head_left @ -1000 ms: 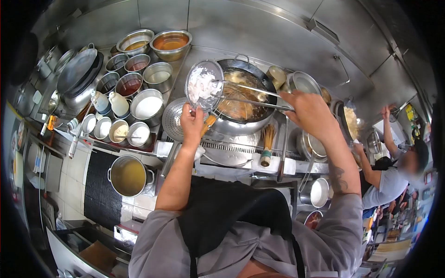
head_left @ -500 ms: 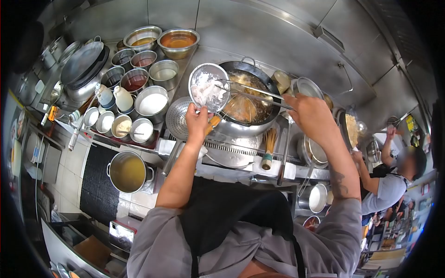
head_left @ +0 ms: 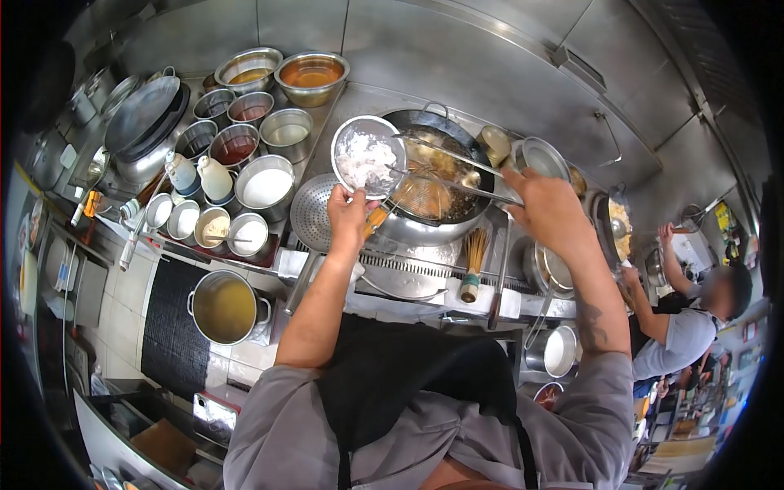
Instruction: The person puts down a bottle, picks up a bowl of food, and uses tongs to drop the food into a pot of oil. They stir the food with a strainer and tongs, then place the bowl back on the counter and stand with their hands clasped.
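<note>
Your left hand (head_left: 349,214) is closed around the rim of a round metal bowl (head_left: 367,155) of white battered pieces, holding it tilted at the near left edge of the wok (head_left: 457,204). Your right hand (head_left: 545,208) grips a pair of long metal chopsticks (head_left: 445,167), whose tips reach across the wok to the bowl's contents. A wire skimmer (head_left: 420,196) rests in the wok below them, and a perforated strainer (head_left: 314,212) lies just left of your left hand
</note>
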Demonstrator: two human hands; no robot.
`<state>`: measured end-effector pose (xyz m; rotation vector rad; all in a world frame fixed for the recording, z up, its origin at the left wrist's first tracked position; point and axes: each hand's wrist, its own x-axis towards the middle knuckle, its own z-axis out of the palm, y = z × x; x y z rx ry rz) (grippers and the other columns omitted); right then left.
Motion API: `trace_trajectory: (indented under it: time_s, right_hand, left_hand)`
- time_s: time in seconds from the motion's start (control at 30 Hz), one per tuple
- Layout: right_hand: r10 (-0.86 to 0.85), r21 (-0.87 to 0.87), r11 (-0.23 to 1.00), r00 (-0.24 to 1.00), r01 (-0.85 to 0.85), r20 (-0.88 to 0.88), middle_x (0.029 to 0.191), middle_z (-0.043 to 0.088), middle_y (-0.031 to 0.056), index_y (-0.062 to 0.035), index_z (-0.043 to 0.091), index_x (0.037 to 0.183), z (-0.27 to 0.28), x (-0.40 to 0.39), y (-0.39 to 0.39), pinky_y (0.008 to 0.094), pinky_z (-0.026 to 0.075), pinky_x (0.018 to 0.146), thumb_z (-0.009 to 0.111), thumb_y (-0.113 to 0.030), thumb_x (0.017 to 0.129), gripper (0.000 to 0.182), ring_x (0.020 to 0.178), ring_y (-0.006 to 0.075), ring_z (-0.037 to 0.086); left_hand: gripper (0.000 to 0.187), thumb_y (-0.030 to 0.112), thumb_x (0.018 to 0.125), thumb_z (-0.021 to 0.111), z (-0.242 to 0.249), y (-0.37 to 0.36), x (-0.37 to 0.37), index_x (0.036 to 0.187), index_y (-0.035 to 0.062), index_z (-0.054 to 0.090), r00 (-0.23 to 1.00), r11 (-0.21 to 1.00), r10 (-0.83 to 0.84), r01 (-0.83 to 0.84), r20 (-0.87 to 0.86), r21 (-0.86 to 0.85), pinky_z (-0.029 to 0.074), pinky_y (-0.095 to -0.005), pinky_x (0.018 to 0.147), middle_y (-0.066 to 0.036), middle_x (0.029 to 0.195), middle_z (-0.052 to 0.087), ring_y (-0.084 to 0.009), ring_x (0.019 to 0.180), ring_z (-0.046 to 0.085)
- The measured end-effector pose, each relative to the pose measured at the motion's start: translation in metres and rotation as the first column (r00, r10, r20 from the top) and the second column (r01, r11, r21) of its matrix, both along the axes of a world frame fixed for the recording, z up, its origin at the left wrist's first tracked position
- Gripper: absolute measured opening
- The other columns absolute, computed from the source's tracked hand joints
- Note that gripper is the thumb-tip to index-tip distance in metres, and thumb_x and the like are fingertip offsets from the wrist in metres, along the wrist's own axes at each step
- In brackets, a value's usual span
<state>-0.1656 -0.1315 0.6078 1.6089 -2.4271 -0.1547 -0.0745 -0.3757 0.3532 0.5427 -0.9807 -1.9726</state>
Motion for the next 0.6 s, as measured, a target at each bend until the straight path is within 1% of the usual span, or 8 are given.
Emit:
trace_trajectory:
  time_s: [0.07,0.13,0.23,0.33,0.37,0.43,0.57,0.6]
  right_hand:
    - [0.008,0.009,1.000,1.000,-0.008,-0.026,0.097,0.063,0.0179,-0.0008,0.058,0.122,0.006,0.003,0.001,0.0432,0.052,0.073,0.071,-0.013,0.076,0.049,0.081,0.0352,0.065]
    - [0.009,0.027,1.000,1.000,-0.009,0.006,0.097,0.062,0.0187,-0.0008,0.058,0.121,0.011,0.010,-0.002,0.0452,0.050,0.075,0.072,-0.009,0.075,0.049,0.084,0.0374,0.063]
    - [-0.004,0.073,0.997,0.999,0.000,0.049,0.097,0.062,0.0176,-0.0017,0.059,0.120,0.011,0.015,-0.010,0.0451,0.050,0.074,0.071,-0.009,0.075,0.048,0.084,0.0368,0.063]
    - [0.023,0.034,0.999,0.999,-0.024,0.032,0.095,0.063,0.0165,-0.0025,0.060,0.120,-0.002,0.007,-0.013,0.0453,0.050,0.074,0.070,-0.008,0.077,0.045,0.083,0.0366,0.063]
    - [0.024,0.033,0.999,0.999,-0.025,0.032,0.095,0.063,0.0165,-0.0025,0.060,0.120,0.000,0.008,-0.012,0.0453,0.050,0.074,0.070,-0.008,0.077,0.045,0.083,0.0366,0.063]
    - [-0.004,0.044,0.999,1.000,0.003,0.026,0.093,0.063,0.0158,-0.0041,0.061,0.119,0.006,0.008,-0.010,0.0453,0.050,0.075,0.068,-0.009,0.079,0.041,0.083,0.0368,0.063]
    - [0.018,-0.009,1.000,0.999,-0.018,0.037,0.092,0.064,0.0165,-0.0049,0.062,0.118,0.012,0.010,-0.004,0.0454,0.050,0.075,0.066,-0.010,0.081,0.037,0.083,0.0373,0.062]
    - [0.026,-0.066,0.998,0.999,-0.023,0.047,0.092,0.064,0.0166,-0.0050,0.062,0.118,0.011,0.008,-0.003,0.0455,0.049,0.076,0.066,-0.010,0.082,0.037,0.084,0.0378,0.062]
  left_hand:
    - [0.015,0.000,0.090,0.055,-0.003,-0.001,-0.003,0.083,0.0056,0.043,1.000,1.000,0.013,-0.013,0.013,-0.009,0.058,-0.0296,0.065,-0.011,0.094,0.062,-0.0175,0.078,0.064]
    - [0.017,0.000,0.090,0.056,-0.005,-0.003,-0.004,0.082,0.0058,0.042,0.999,0.998,0.045,-0.045,0.002,-0.046,0.058,-0.0293,0.063,-0.011,0.090,0.061,-0.0167,0.075,0.065]
    - [0.018,0.000,0.090,0.056,-0.005,-0.004,-0.003,0.081,0.0056,0.041,0.999,0.994,0.027,-0.025,0.018,-0.104,0.058,-0.0292,0.062,-0.011,0.088,0.061,-0.0163,0.072,0.064]
    - [0.019,0.000,0.090,0.056,0.000,-0.001,-0.001,0.081,0.0055,0.040,0.997,0.988,0.000,0.012,0.078,-0.153,0.058,-0.0290,0.062,-0.012,0.088,0.061,-0.0166,0.070,0.065]
    - [0.019,0.000,0.090,0.056,0.002,0.000,-0.001,0.081,0.0055,0.040,0.997,0.988,0.001,0.011,0.078,-0.154,0.058,-0.0290,0.062,-0.012,0.088,0.061,-0.0166,0.070,0.065]
    - [0.010,0.002,0.092,0.056,0.005,0.001,0.000,0.086,0.0048,0.049,0.999,0.993,-0.022,0.027,0.046,-0.118,0.058,-0.0284,0.067,-0.006,0.088,0.061,-0.0130,0.074,0.063]
    - [0.008,0.002,0.092,0.056,0.004,-0.002,-0.001,0.087,0.0043,0.050,0.999,0.998,-0.027,0.029,0.046,-0.050,0.058,-0.0286,0.067,-0.006,0.088,0.061,-0.0134,0.074,0.063]
    - [0.006,0.001,0.092,0.055,-0.001,-0.004,-0.003,0.089,0.0038,0.051,0.998,0.999,-0.040,0.041,0.042,-0.031,0.058,-0.0289,0.067,-0.006,0.089,0.060,-0.0139,0.074,0.063]
